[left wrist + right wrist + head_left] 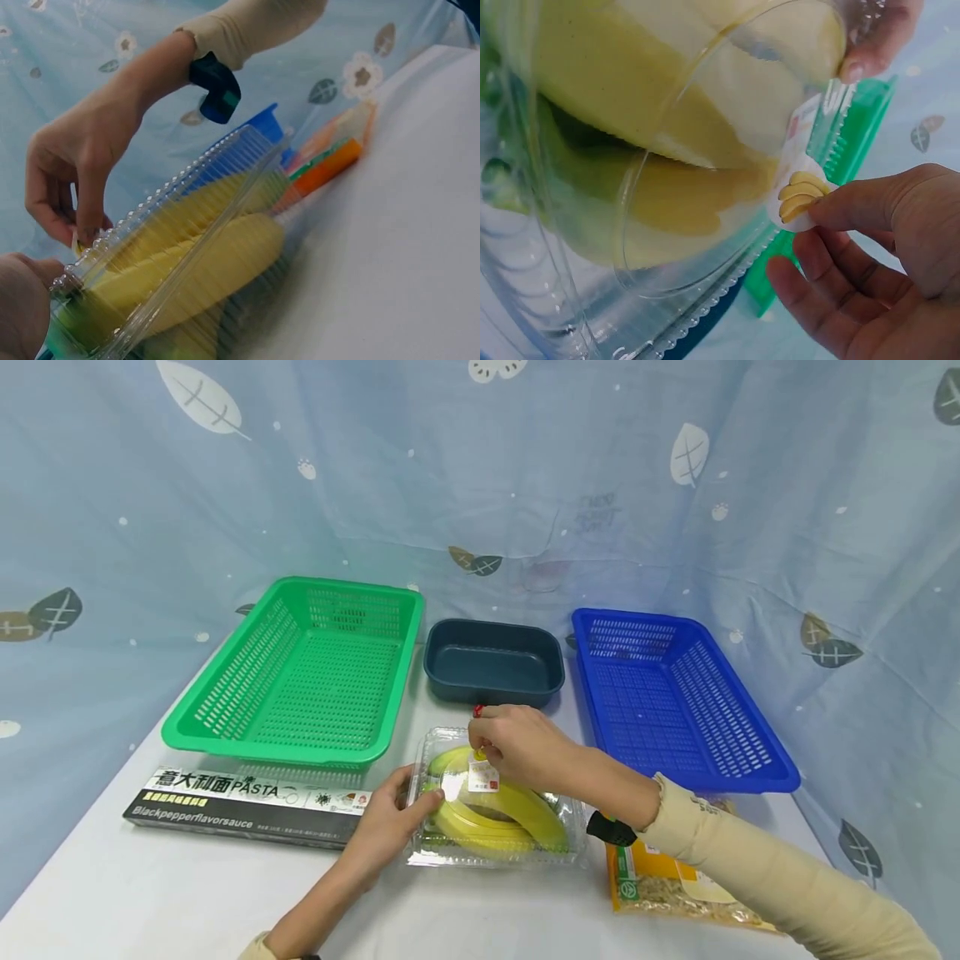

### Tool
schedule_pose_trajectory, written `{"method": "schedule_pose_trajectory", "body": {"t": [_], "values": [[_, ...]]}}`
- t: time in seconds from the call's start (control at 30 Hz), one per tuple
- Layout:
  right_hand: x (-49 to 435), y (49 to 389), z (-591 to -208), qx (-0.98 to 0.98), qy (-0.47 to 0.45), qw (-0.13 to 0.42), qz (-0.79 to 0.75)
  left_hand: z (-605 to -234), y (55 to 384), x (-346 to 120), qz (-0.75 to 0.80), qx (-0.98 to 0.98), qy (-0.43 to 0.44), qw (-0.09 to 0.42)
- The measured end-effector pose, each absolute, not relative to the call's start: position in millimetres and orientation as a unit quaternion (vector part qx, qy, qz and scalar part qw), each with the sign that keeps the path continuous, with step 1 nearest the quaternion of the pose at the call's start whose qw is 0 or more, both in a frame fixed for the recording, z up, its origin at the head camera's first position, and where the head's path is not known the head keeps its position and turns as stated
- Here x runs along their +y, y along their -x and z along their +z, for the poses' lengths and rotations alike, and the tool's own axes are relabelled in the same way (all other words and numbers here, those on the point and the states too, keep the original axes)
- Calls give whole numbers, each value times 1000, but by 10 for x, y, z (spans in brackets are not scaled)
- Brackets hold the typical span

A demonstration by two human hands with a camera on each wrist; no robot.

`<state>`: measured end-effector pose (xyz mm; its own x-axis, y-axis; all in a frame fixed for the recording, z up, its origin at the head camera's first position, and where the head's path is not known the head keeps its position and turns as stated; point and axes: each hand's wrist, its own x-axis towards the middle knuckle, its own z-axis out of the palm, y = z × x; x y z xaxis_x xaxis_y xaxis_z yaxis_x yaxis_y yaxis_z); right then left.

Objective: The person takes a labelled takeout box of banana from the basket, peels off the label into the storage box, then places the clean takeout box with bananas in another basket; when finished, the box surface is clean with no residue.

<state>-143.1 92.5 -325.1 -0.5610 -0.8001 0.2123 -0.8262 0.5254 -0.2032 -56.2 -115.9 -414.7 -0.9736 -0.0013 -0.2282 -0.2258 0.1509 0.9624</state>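
Observation:
A clear plastic clamshell box (450,852) with yellow-green bananas (551,827) inside lies on the white table, before me in the head view. My left hand (397,814) grips the box's left side, thumb over the lid. Above the lid, my right hand (525,739) pinches the edge of a small white label (483,777). Seen close in the right wrist view, the label (799,191) bears a banana picture, and the thumb presses on its rounded end. The left wrist view shows the box (225,172) tilted across the picture, with the right hand (82,165) behind it.
A green basket (390,727) stands back left, a dark teal tub (495,693) behind the box, and a blue basket (588,693) back right. Left of the box lies a black pasta box (247,814). An orange food packet (660,885) sits partly under the right forearm.

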Motion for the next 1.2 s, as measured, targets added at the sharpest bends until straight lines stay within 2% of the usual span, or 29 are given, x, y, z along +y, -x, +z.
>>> {"method": "schedule_pose_trajectory", "body": {"t": [0.3, 1.0, 1.2], "values": [[1044, 1352, -3156, -864, -465, 13, 194, -4146, 547, -1134, 655, 748, 69, 82], [1207, 1231, -2924, -872, -440, 47, 208, -4104, 531, -1192, 631, 767, 69, 90], [1307, 1182, -2820, -876, -434, 69, 199, -3960, 449, -1212, 610, 785, 31, 103]]}}
